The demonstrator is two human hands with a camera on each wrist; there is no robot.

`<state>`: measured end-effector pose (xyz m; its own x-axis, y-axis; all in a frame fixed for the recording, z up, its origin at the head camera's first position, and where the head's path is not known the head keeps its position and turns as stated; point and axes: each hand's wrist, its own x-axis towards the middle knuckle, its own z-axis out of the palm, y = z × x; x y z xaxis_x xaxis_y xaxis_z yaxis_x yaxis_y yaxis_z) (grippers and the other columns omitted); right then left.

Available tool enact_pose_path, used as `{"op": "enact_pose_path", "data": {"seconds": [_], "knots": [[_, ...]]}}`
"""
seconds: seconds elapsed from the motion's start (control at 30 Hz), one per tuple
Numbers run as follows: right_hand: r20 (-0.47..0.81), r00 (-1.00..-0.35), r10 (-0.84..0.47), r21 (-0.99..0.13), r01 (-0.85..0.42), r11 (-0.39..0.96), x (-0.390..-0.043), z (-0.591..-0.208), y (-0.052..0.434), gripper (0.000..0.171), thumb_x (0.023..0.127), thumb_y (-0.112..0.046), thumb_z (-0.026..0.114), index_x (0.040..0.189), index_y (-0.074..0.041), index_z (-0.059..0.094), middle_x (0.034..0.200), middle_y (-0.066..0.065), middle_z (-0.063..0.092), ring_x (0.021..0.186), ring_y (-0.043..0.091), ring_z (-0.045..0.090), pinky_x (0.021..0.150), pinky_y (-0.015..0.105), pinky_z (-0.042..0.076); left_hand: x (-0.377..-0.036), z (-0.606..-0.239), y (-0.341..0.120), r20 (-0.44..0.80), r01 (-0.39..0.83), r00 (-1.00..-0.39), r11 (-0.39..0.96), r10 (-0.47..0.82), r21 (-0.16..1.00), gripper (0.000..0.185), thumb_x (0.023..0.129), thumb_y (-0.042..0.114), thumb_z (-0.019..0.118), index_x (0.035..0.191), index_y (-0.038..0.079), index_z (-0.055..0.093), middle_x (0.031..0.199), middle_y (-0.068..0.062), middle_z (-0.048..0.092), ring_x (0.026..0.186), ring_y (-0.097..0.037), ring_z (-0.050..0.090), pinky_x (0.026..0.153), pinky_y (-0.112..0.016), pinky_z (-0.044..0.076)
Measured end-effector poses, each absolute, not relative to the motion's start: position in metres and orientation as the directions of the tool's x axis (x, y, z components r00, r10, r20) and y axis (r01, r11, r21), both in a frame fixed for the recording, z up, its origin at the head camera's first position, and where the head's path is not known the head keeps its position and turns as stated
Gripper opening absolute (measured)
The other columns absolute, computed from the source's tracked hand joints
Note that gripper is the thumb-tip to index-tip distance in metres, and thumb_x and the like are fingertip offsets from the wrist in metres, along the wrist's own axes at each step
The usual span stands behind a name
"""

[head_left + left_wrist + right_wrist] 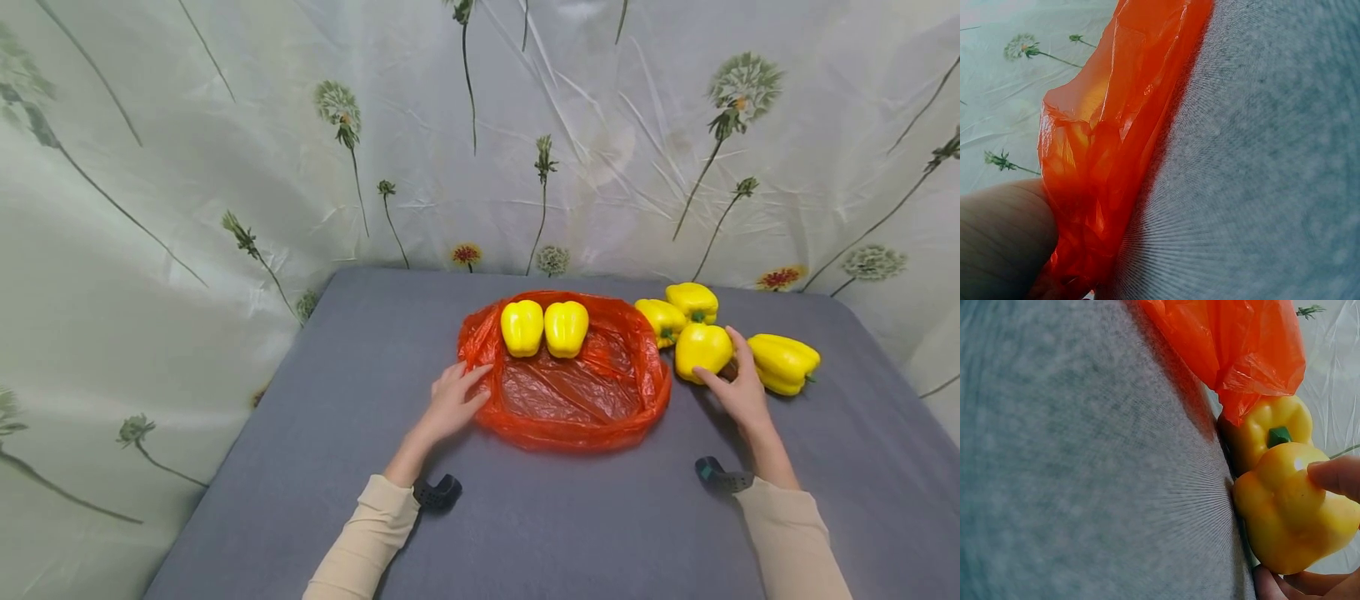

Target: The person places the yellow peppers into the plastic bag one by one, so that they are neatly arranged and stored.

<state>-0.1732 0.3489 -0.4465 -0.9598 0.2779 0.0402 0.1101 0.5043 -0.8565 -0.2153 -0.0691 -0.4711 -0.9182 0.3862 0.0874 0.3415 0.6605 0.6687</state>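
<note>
A red plastic bag (570,435) lies spread wide at its mouth, with two yellow bell peppers (522,329) side by side inside near its far rim. At the bag's left edge, my left hand (452,402) holds the rim, thumb and fingers at the plastic; its fingertips are mostly hidden in the left wrist view. My right hand (738,390) grips another yellow bell pepper (701,350) right of the bag, thumb on one side and fingers on the other. The right wrist view shows this pepper (1291,506) low beside the grey surface.
Behind the gripped pepper sit two more yellow peppers (692,302), close to the bag's right rim. One lies on its side (783,363) to the right of my right hand. A grey cloth covers the table (585,533); a flower-printed curtain (420,150) hangs behind and at left.
</note>
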Motion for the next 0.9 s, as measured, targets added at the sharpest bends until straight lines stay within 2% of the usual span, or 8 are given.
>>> {"op": "enact_pose_path", "data": {"seconds": [0.1, 0.2, 0.3, 0.43, 0.53, 0.63, 0.73, 0.9], "knots": [[0.04, -0.958, 0.285, -0.856, 0.114, 0.504, -0.172, -0.446, 0.349, 0.079, 0.093, -0.025, 0.057, 0.152, -0.018, 0.005, 0.153, 0.027, 0.015, 0.124, 0.046, 0.035, 0.086, 0.019, 0.038, -0.216, -0.472, -0.069, 0.092, 0.347, -0.917, 0.662, 0.389, 0.664, 0.045, 0.092, 0.024, 0.054, 0.136, 0.016, 0.049, 0.145, -0.022, 0.038, 0.137, -0.039, 0.027, 0.105, -0.062, 0.019], [0.037, -0.955, 0.295, -0.861, 0.119, 0.494, -0.171, -0.445, 0.348, 0.079, 0.092, -0.024, 0.058, 0.152, -0.017, 0.007, 0.151, 0.029, 0.019, 0.123, 0.047, 0.037, 0.071, 0.005, 0.031, -0.216, -0.473, -0.069, 0.092, 0.348, -0.916, 0.659, 0.39, 0.667, 0.045, 0.092, 0.024, 0.054, 0.136, 0.016, 0.049, 0.146, -0.022, 0.037, 0.137, -0.039, 0.027, 0.105, -0.062, 0.019], [0.027, -0.949, 0.315, -0.856, 0.14, 0.498, -0.17, -0.444, 0.348, 0.079, 0.091, -0.024, 0.059, 0.152, -0.017, 0.008, 0.152, 0.028, 0.019, 0.124, 0.047, 0.037, 0.075, 0.009, 0.034, -0.216, -0.473, -0.069, 0.091, 0.347, -0.916, 0.656, 0.391, 0.671, 0.045, 0.092, 0.024, 0.054, 0.136, 0.016, 0.049, 0.146, -0.022, 0.037, 0.137, -0.039, 0.027, 0.105, -0.062, 0.019], [0.013, -0.94, 0.341, -0.848, 0.171, 0.502, -0.17, -0.439, 0.347, 0.079, 0.091, -0.027, 0.058, 0.152, -0.02, 0.008, 0.154, 0.025, 0.017, 0.125, 0.046, 0.037, 0.092, 0.037, 0.042, -0.215, -0.473, -0.069, 0.09, 0.346, -0.916, 0.655, 0.391, 0.672, 0.045, 0.092, 0.024, 0.054, 0.136, 0.016, 0.049, 0.146, -0.022, 0.038, 0.137, -0.039, 0.028, 0.104, -0.062, 0.019], [0.017, -0.938, 0.346, -0.852, 0.167, 0.495, -0.17, -0.434, 0.346, 0.079, 0.092, -0.027, 0.058, 0.152, -0.021, 0.007, 0.155, 0.024, 0.016, 0.127, 0.045, 0.035, 0.1, 0.055, 0.036, -0.216, -0.473, -0.07, 0.088, 0.343, -0.917, 0.657, 0.389, 0.671, 0.045, 0.092, 0.025, 0.054, 0.137, 0.017, 0.049, 0.146, -0.021, 0.037, 0.137, -0.039, 0.027, 0.105, -0.061, 0.019], [0.03, -0.936, 0.351, -0.855, 0.158, 0.495, -0.169, -0.43, 0.345, 0.079, 0.092, -0.028, 0.058, 0.152, -0.023, 0.007, 0.156, 0.021, 0.014, 0.128, 0.043, 0.032, 0.105, 0.056, 0.032, -0.216, -0.472, -0.071, 0.085, 0.341, -0.917, 0.658, 0.389, 0.671, 0.046, 0.092, 0.026, 0.054, 0.137, 0.017, 0.049, 0.146, -0.021, 0.037, 0.137, -0.039, 0.027, 0.105, -0.061, 0.018], [0.048, -0.933, 0.356, -0.852, 0.148, 0.503, -0.168, -0.427, 0.345, 0.079, 0.091, -0.028, 0.059, 0.152, -0.023, 0.009, 0.156, 0.02, 0.016, 0.128, 0.04, 0.032, 0.104, 0.042, 0.036, -0.216, -0.472, -0.071, 0.08, 0.338, -0.918, 0.663, 0.387, 0.668, 0.046, 0.092, 0.026, 0.054, 0.137, 0.017, 0.049, 0.147, -0.021, 0.036, 0.137, -0.039, 0.027, 0.106, -0.061, 0.018], [0.077, -0.932, 0.355, -0.85, 0.125, 0.512, -0.164, -0.423, 0.344, 0.077, 0.091, -0.028, 0.059, 0.151, -0.028, 0.012, 0.154, 0.02, 0.019, 0.124, 0.035, 0.033, 0.092, 0.02, 0.036, -0.215, -0.473, -0.069, 0.079, 0.334, -0.921, 0.672, 0.38, 0.661, 0.046, 0.092, 0.026, 0.054, 0.137, 0.017, 0.049, 0.147, -0.023, 0.036, 0.138, -0.039, 0.027, 0.106, -0.061, 0.019]]}}
